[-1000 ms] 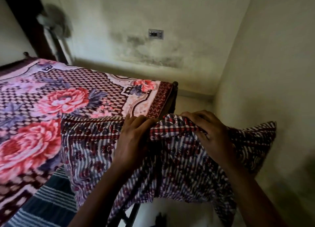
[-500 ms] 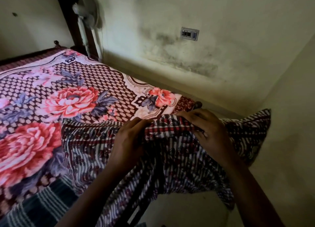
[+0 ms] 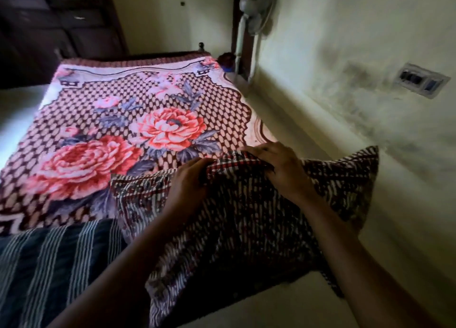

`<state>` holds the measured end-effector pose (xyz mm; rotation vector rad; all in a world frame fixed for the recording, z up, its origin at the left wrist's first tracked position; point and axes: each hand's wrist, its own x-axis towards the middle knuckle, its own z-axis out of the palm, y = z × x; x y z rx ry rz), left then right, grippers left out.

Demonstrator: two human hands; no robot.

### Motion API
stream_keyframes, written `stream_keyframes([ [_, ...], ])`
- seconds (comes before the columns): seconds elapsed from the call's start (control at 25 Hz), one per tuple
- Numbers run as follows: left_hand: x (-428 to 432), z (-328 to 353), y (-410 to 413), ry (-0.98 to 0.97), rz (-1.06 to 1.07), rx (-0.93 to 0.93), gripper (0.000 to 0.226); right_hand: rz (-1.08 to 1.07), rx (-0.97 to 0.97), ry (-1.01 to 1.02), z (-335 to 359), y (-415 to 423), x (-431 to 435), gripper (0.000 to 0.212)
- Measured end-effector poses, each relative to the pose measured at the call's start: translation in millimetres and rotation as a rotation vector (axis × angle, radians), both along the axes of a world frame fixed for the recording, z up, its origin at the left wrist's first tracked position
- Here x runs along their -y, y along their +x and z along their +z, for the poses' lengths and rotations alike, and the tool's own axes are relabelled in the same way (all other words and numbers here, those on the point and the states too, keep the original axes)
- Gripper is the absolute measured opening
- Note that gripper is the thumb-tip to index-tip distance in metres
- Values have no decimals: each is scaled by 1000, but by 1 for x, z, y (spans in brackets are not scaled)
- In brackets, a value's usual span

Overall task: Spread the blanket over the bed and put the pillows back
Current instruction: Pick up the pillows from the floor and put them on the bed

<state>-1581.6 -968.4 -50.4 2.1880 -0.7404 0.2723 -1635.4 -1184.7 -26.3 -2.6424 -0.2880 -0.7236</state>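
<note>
A floral blanket (image 3: 138,120) with big pink-red roses on a checked ground lies spread flat over the bed. A pillow (image 3: 246,216) in a red, white and dark patterned cover sits at the bed's near right corner, partly over the edge. My left hand (image 3: 190,182) and my right hand (image 3: 278,165) both grip bunched fabric along the pillow's top edge, a short gap between them. The pillow's right corner (image 3: 365,170) sticks out past the bed toward the wall.
A dark blue sheet (image 3: 49,261) with pale stripes shows at the near end of the bed. A plastered wall (image 3: 370,44) with a switch plate (image 3: 422,83) runs along the right. A standing fan (image 3: 254,14) and a dark wardrobe (image 3: 49,26) stand beyond the bed's far end.
The view has swung left, so the whole length of the bed shows. Both hands keep their hold on the pillow's top edge, and the pillow has shifted a little further onto the bed.
</note>
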Motion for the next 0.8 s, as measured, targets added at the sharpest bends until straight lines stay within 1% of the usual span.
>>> stream_keyframes([
  [0.04, 10, -12, 24, 53, 53, -20, 43, 21, -59, -14, -10, 28, 12, 49],
  [0.12, 20, -37, 60, 181, 128, -79, 41, 37, -280, -23, -39, 65, 24, 59],
  [0.16, 21, -52, 68, 220, 142, -123, 39, 49, -376, -14, -55, 72, 26, 63],
  [0.2, 22, -66, 69, 238, 144, -166, 36, 74, -422, 22, -72, 73, 28, 62],
  [0.24, 24, -78, 61, 246, 157, -225, 35, 102, -434, 71, -88, 71, 32, 59],
  [0.32, 22, -104, 31, 244, 173, -324, 34, 89, -448, 208, -115, 55, 43, 49],
  [0.36, 20, -121, 15, 238, 161, -335, 35, 51, -482, 272, -128, 46, 50, 43],
  [0.4, 20, -139, 0, 227, 146, -298, 38, 9, -544, 300, -141, 37, 58, 39],
  [0.44, 21, -158, -12, 252, 138, -255, 42, -27, -620, 288, -154, 26, 67, 39],
  [0.48, 23, -175, -22, 332, 137, -256, 50, -52, -696, 232, -167, 14, 76, 42],
  [0.52, 25, -187, -27, 461, 119, -317, 62, -64, -772, 146, -178, 2, 84, 48],
  [0.6, 27, -219, -33, 777, 11, -534, 84, -76, -941, -63, -199, -17, 98, 64],
  [0.64, 28, -232, -35, 867, -32, -554, 96, -70, -1005, -153, -208, -23, 103, 71],
  [0.68, 28, -241, -34, 895, -64, -498, 109, -70, -1041, -228, -214, -27, 105, 75],
  [0.72, 26, -246, -34, 964, -94, -476, 120, -76, -1033, -296, -220, -29, 107, 78],
  [0.76, 25, -250, -31, 1024, -96, -424, 123, -87, -1003, -355, -223, -28, 109, 80],
  [0.8, 23, -253, -24, 1045, -112, -354, 121, -102, -972, -413, -226, -25, 112, 83],
])
